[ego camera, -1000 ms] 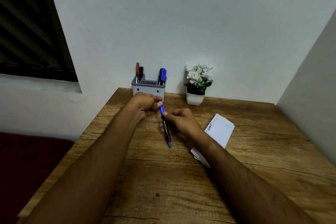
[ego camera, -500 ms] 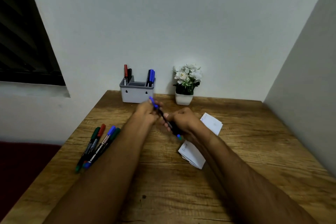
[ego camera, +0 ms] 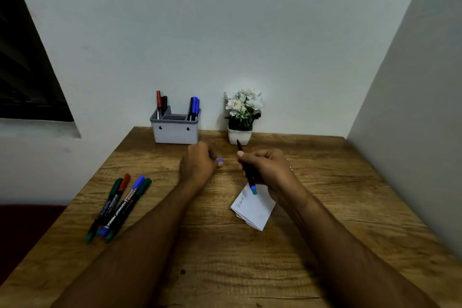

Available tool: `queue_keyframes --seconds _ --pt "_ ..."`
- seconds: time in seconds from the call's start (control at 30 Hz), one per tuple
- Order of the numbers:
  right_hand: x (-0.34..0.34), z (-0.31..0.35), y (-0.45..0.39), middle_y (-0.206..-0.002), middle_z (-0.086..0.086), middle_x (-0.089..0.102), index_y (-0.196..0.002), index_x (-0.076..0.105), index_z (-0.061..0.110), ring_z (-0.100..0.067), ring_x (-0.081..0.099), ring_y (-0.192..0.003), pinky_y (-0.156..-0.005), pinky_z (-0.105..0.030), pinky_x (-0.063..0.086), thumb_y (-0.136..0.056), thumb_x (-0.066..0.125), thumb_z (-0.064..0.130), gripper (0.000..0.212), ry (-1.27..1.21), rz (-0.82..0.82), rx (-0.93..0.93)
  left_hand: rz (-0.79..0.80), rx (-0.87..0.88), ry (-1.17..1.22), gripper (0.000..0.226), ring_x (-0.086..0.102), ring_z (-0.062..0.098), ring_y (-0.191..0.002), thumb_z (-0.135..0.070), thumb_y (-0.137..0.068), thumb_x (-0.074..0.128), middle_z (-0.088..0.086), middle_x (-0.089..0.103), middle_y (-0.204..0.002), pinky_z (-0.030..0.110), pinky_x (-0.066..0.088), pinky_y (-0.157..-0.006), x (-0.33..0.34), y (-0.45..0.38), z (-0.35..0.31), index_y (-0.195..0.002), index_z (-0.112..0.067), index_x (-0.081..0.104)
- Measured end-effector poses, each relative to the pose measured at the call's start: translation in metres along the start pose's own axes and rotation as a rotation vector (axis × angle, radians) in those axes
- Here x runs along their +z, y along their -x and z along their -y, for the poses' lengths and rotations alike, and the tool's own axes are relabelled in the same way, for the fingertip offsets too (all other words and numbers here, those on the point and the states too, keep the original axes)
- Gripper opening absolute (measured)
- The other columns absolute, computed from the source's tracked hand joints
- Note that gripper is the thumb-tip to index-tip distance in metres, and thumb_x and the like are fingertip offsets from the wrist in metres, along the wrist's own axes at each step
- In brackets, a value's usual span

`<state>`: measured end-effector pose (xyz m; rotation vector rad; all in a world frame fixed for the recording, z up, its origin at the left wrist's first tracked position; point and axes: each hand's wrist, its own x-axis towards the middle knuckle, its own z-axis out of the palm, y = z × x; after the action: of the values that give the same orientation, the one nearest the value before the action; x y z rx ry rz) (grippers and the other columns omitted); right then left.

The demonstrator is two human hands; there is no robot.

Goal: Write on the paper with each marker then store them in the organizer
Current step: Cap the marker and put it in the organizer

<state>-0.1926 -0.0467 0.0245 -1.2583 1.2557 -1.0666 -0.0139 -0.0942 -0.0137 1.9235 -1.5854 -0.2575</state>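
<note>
1. Marker (ego camera: 247,170), uncapped, sits in the grip of the right hand (ego camera: 268,170): fingers clenched round the black barrel, dark tip pointing up toward the wall, blue-green end pointing down over the paper (ego camera: 252,210).
2. Its blue cap (ego camera: 220,160) is pinched in the closed left hand (ego camera: 200,164), only a sliver showing at the fingertips. The two hands are near each other but apart, above the middle of the bench (ego camera: 325,207).
3. The paper is a small folded white stack lying flat on the bench just under and toward the camera from the right hand, with a short handwritten word on its upper left part; the wrist covers its right corner.
4. Four spare markers (ego camera: 120,205) lie side by side at the left of the bench, touching, caps away from the camera: two green, one red, one blue. The left forearm passes to their right without touching them.
5. The grey organizer (ego camera: 175,130) stands at the back edge against the wall. Its left compartment holds two markers, one red (ego camera: 158,102) and one black (ego camera: 164,104); the right holds blue ones (ego camera: 194,107), seemingly two, though they overlap. The middle sections look empty from here.
6. A white pot of white flowers (ego camera: 241,117) stands just right of the organizer, directly behind the raised marker tip.
</note>
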Motion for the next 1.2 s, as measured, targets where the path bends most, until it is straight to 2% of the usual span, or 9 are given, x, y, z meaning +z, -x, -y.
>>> queue_keyframes --seconds 0.1,0.27,0.43,0.57,0.63,0.73,0.9,1.03,1.2 --pt "-0.007 -0.002 0.005 -0.078 -0.009 0.077 -0.087 0.081 0.006 -0.017 0.064 -0.064 -0.059 -0.029 0.052 -0.089 0.08 0.025 0.019 0.007 -0.025 -0.009 0.006 0.06 0.034 0.026 0.064 0.015 -0.08 -0.038 -0.071 0.086 -0.003 0.07 -0.085 0.034 0.055 -0.07 0.001 0.007 0.002 -0.085 -0.021 0.071" --pt "-0.019 -0.006 0.015 -0.081 -0.011 0.075 -0.109 0.077 0.014 -0.018 0.065 -0.057 -0.052 -0.026 0.053 -0.091 0.076 0.009 0.018 -0.119 -0.018 -0.011 -0.06 0.27 0.076 0.019 0.063 0.01 -0.087 -0.021 -0.085 0.074 -0.001 0.073 -0.098 0.024 0.048 -0.073 -0.004 0.019 -0.001 -0.103 -0.015 0.074" --pt "-0.03 -0.013 0.014 -0.102 -0.02 0.078 -0.118 0.07 0.002 -0.021 0.071 -0.07 -0.062 -0.03 0.059 -0.105 0.046 -0.002 0.028 -0.41 0.069 0.01 0.332 0.51 0.208 0.04 0.055 -0.002 -0.116 -0.01 -0.093 0.06 -0.014 0.063 -0.128 0.007 0.038 -0.094 -0.009 0.04 -0.004 -0.132 -0.022 0.063" --pt "-0.039 -0.021 0.017 -0.103 -0.018 0.079 -0.115 0.069 0.002 -0.017 0.07 -0.07 -0.056 -0.026 0.057 -0.099 0.06 -0.001 0.018 -0.371 0.043 -0.05 0.556 0.515 0.237 0.047 0.044 -0.003 -0.132 -0.027 -0.097 0.054 -0.013 0.053 -0.144 0.025 0.026 -0.116 -0.002 0.049 0.005 -0.144 -0.026 0.051" --pt "-0.041 -0.026 0.021 -0.093 -0.016 0.077 -0.11 0.071 0.003 -0.017 0.065 -0.063 -0.051 -0.026 0.051 -0.098 0.066 0.006 0.013 -0.342 0.005 -0.073 0.617 0.507 0.249 0.05 0.039 -0.004 -0.136 -0.027 -0.097 0.056 -0.014 0.046 -0.149 0.023 0.026 -0.115 -0.002 0.051 0.005 -0.146 -0.027 0.048" --pt "-0.045 -0.032 0.028 -0.084 -0.018 0.074 -0.105 0.071 -0.004 -0.017 0.057 -0.053 -0.05 -0.028 0.043 -0.097 0.069 0.011 0.018 -0.247 -0.019 -0.147 0.61 0.577 0.204 0.052 0.034 -0.01 -0.133 -0.02 -0.095 0.061 -0.019 0.042 -0.148 0.006 0.025 -0.108 -0.003 0.053 0.003 -0.145 -0.028 0.048" --pt "-0.042 -0.038 0.04 -0.079 -0.02 0.075 -0.089 0.072 -0.003 -0.027 0.065 -0.06 -0.053 -0.031 0.053 -0.089 0.072 -0.004 0.001 0.009 0.031 -0.277 0.576 0.66 0.131 0.053 0.031 -0.002 -0.142 -0.02 -0.093 0.065 -0.014 0.04 -0.153 0.026 0.023 -0.119 0.002 0.05 0.006 -0.143 -0.028 0.05" --pt "-0.037 -0.047 0.041 -0.081 -0.007 0.076 -0.087 0.076 0.006 -0.022 0.073 -0.078 -0.068 -0.033 0.057 -0.079 0.07 0.0 0.011 0.192 0.089 -0.332 0.578 0.708 0.075 0.042 0.025 0.004 -0.146 -0.023 -0.095 0.061 -0.007 0.04 -0.154 0.035 0.019 -0.121 0.003 0.048 0.008 -0.137 -0.03 0.057" --pt "-0.038 -0.049 0.039 -0.095 0.0 0.081 -0.094 0.082 0.012 -0.02 0.074 -0.094 -0.079 -0.029 0.059 -0.086 0.072 -0.006 0.023 0.277 0.153 -0.36 0.576 0.776 0.006 0.034 0.021 0.009 -0.149 -0.027 -0.098 0.055 -0.007 0.04 -0.155 0.041 0.024 -0.119 0.003 0.045 0.007 -0.131 -0.026 0.063"
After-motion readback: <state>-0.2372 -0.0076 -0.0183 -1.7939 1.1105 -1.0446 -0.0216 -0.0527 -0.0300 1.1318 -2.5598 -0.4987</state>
